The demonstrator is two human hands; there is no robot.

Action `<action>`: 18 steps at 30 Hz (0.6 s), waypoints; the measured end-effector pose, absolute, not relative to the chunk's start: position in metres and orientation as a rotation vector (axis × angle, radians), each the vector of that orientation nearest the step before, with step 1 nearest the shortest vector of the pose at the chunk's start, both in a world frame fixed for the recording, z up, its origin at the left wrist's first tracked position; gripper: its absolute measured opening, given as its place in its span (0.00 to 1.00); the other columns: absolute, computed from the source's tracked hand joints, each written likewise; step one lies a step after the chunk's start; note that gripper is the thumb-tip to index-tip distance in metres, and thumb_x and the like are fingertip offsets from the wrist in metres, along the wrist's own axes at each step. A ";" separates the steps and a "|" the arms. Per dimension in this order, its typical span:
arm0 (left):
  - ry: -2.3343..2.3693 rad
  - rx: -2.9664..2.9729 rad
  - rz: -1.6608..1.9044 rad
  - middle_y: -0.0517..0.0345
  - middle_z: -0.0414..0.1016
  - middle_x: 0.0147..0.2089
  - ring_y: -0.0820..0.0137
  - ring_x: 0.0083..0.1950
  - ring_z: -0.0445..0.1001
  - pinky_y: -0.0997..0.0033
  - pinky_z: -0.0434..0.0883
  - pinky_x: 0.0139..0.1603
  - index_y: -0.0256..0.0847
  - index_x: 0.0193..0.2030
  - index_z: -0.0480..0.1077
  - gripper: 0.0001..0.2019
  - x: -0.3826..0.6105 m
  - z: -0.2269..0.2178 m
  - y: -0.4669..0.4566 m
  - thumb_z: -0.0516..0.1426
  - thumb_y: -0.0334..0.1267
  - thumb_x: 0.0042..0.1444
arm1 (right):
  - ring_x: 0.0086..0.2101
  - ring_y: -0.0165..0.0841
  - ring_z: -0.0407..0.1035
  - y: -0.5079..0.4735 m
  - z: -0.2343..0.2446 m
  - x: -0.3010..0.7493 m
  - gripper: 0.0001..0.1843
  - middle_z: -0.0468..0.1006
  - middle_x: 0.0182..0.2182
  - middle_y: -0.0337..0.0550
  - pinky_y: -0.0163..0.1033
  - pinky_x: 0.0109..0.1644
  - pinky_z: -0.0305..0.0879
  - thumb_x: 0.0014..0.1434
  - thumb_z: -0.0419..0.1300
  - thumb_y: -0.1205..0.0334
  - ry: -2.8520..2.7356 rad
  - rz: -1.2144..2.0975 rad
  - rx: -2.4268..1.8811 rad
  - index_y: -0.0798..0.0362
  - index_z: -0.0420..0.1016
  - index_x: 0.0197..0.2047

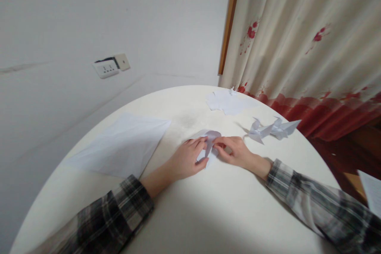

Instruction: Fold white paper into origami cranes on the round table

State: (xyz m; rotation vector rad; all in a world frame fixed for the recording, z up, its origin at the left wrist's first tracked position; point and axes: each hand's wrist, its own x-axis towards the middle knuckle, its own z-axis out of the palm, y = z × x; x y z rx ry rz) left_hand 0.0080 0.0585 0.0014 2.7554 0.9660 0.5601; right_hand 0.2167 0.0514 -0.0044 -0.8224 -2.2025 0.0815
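Between my two hands a partly folded piece of white paper (212,138) rests on the round white table (190,222), one flap curling upward. My left hand (188,156) lies over its left side, with the fingertips pressing on the paper and the thumb at its near edge. My right hand (233,150) pinches the raised flap from the right, thumb and forefinger together. Part of the folds is hidden under the fingers. Right of my right hand stand folded paper cranes (258,130), close to each other.
A large creased white sheet (127,143) lies on the left of the table. Toward the far edge are more flat white papers (224,101) with a small folded piece on them. The wall with a socket (106,68) and a flowered curtain (282,55) rise behind the table.
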 end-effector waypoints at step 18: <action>0.995 2.717 0.580 0.47 0.68 0.52 0.61 0.57 0.63 0.58 0.61 0.58 0.40 0.41 0.61 0.08 0.008 0.001 0.059 0.51 0.36 0.54 | 0.36 0.30 0.72 0.053 -0.002 0.216 0.10 0.78 0.34 0.44 0.34 0.41 0.68 0.58 0.52 0.69 -2.337 0.121 -0.746 0.53 0.70 0.42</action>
